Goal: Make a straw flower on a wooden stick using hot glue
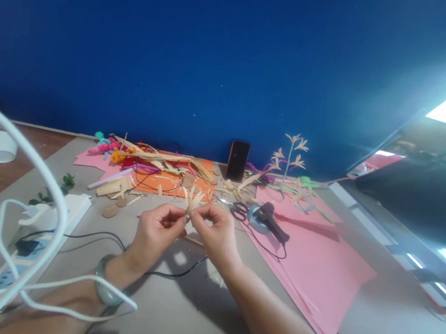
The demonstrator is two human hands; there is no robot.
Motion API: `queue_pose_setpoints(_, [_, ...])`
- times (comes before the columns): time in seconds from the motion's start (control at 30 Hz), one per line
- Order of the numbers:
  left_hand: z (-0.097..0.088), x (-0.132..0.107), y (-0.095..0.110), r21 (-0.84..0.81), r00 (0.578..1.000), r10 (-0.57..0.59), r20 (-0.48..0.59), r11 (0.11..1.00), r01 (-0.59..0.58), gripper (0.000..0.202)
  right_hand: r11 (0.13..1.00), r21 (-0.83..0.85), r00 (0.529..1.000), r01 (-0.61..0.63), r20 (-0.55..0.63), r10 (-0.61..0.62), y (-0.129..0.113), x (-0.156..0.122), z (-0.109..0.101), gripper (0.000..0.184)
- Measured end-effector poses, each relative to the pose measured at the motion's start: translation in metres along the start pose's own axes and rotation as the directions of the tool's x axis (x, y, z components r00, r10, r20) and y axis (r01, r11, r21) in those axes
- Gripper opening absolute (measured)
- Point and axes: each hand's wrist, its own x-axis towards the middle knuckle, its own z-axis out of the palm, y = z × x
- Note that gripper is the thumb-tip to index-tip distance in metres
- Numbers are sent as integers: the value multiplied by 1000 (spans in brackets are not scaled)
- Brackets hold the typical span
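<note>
Between my two hands is a small pale straw-coloured flower, its pointed petals spreading upward. My left hand pinches its base from the left, thumb against fingers. From the other side my right hand pinches the same base, its fingertips close to the left ones. The exact contact at the base is partly hidden by the fingers. Just beyond the hands lies an orange sheet strewn with pale husk scraps. Scissors and a black glue gun lie to the right of my right hand.
A white power strip with plugs and looping white cable occupies the left. Pink paper sheets cover the right. At the back stand a dark phone and a stem of pale flowers. Colourful pipe cleaners lie back left.
</note>
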Motion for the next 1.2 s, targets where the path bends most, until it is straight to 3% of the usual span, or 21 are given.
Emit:
queue_pose_setpoints(0.3, [-2,-2,-1,162,994,100,-34,982,-93,18,1000,4,1000,27,13,-27,0,-3,1,15])
queue_pose_setpoints(0.7, [-4,-2,-3,243,977,209,-51,951,-191,14,996,16,996,89,19,-89,-3,-5,1,17])
queue_pose_setpoints(0.9, [-5,-2,-2,304,964,265,-37,921,-242,13,996,88,999,-6,54,2,2,-4,1,22])
queue_pose_setpoints(1.2, [-3,-3,0,279,971,235,-35,936,-216,14,944,293,985,-153,117,123,8,-2,1,21])
